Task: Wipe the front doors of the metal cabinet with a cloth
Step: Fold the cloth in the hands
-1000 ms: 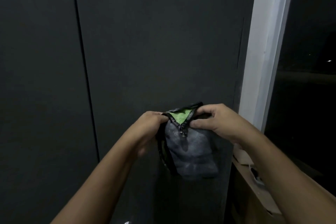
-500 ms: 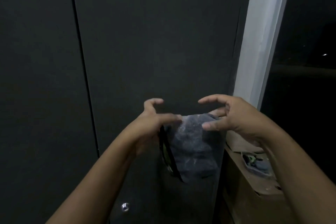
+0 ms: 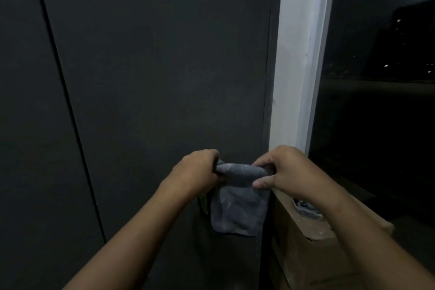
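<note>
Head view shows a soft grey folded cloth [image 3: 237,209] hanging limp before the dark matte metal cabinet door [image 3: 164,77], its rolled top edge gripped in the curled fingers of the left hand [image 3: 196,169] and right hand [image 3: 282,172]; light and floppy, it likely handles best bunched in one palm.

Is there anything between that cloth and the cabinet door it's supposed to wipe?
Nothing visible. The left hand and right hand grip the cloth by its top, and it hangs before the cabinet door. The cardboard box stands off to the right.
</note>
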A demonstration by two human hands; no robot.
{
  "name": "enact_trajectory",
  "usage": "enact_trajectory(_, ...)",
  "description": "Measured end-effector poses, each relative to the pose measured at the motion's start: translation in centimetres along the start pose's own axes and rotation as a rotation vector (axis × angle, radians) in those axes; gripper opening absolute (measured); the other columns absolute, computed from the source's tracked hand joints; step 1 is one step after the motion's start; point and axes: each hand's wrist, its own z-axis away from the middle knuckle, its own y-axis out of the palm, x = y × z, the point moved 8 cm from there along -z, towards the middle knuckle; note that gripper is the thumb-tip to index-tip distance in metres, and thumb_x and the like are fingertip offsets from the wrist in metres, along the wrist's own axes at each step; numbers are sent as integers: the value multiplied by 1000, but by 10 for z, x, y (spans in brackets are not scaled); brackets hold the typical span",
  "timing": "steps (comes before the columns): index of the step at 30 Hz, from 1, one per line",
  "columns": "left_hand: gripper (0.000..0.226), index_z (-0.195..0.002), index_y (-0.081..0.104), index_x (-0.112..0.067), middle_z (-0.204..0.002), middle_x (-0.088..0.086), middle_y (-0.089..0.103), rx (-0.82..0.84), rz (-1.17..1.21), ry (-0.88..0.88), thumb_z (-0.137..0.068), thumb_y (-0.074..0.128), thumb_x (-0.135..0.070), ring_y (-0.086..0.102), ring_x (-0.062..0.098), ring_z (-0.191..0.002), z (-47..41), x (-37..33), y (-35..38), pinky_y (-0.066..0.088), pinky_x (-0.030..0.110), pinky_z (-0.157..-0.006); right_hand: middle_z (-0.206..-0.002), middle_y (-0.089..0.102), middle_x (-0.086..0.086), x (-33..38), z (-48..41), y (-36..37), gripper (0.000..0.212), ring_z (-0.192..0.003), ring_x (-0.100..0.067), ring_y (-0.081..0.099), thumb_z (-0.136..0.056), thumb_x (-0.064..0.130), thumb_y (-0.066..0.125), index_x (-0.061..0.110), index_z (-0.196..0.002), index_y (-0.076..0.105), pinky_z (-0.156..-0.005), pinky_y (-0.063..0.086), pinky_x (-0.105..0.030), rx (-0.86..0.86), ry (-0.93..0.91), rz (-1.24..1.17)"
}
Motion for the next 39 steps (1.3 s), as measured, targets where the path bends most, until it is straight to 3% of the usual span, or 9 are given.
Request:
enact_trajectory(5, 21, -111, 60, -32, -117, 0, 40, -46, -136, 68, -99, 48, -44, 60, 23, -93, -9, -12, -3, 55, 43, -86, -86, 57, 40, -32, 1, -16, 16, -67, 3, 60, -80, 60, 69, 49, -86, 58, -62, 46, -24, -189, 67, 69)
enact_trajectory(9, 17, -90, 67, -32, -84, -8, 67, -69, 167, 217, -97, 54, -41, 63, 5, -73, -19, -26, -8, 55, 32, -65, -91, 67, 24, -52, -7, -13, 4, -83, 5, 65, -92, 48, 63, 45, -92, 60, -61, 52, -20, -159, 71, -442)
enact_trajectory(12, 23, -77, 65, -26, -69, -5, 63, -158, 320, 266, -95, 60, -38, 56, 1, -59, -23, -35, -13, 44, 19, -51, -106, 73, 12, -61, -5, -2, 27, -98, -7, 70, -87, 50, 70, 38, -110, 64, -71, 58, -22, -141, 86, -812)
enact_trajectory(16, 12, -89, 72, -24, -82, -4, 71, -197, 527, 270, -93, 66, -33, 68, 8, -77, -30, -42, -15, 57, 29, -66, -112, 74, 5, -74, 2, 13, 49, -103, -14, 71, -78, 31, 83, 26, -122, 61, -73, 59, -26, -96, 121, -1019)
enact_trajectory(19, 14, -94, 72, -17, -88, 1, 75, -175, 732, 181, -88, 73, -30, 72, 15, -83, -37, -41, -8, 60, 35, -76, -112, 75, -4, -81, 6, 13, 35, -104, -24, 72, -82, 28, 79, 23, -116, 68, -73, 60, -32, -165, 153, -1115)
enact_trajectory(22, 34, -103, 72, -14, -97, 4, 77, 67, 1003, 44, -78, 83, -35, 74, 19, -90, -41, -41, 16, 60, 40, -84, -112, 74, -12, -85, 9, 6, 27, -103, -30, 72, -86, 22, 74, 20, -112, 72, -74, 60, -34, -275, 143, -1220)
enact_trajectory(26, 39, -108, 71, -12, -106, 9, 75, 323, 1166, 78, -71, 84, -8, 73, 26, -98, -36, -55, 36, 60, 39, -83, -113, 73, -15, -90, 15, 0, 24, -102, -33, 72, -85, 23, 73, 25, -109, 73, -74, 60, -37, -314, 159, -1258)
enact_trajectory(34, 27, -93, 71, -7, -87, 11, 73, 99, 1250, 209, -81, 63, 16, 71, 24, -82, -50, -61, 39, 58, 31, -69, -122, 70, -5, -102, 20, 9, 24, -115, -24, 67, -90, 24, 67, 31, -113, 70, -88, 57, -38, -222, 162, -1325)
enact_trajectory(39, 35, -79, 76, -9, -85, 18, 73, 124, 1309, 249, -83, 53, 17, 72, 27, -78, -55, -62, 45, 58, 32, -62, -98, 71, -9, -103, 27, -7, 13, -89, -26, 70, -85, 11, 61, 15, -94, 70, -73, 59, -34, -294, 114, -1256)
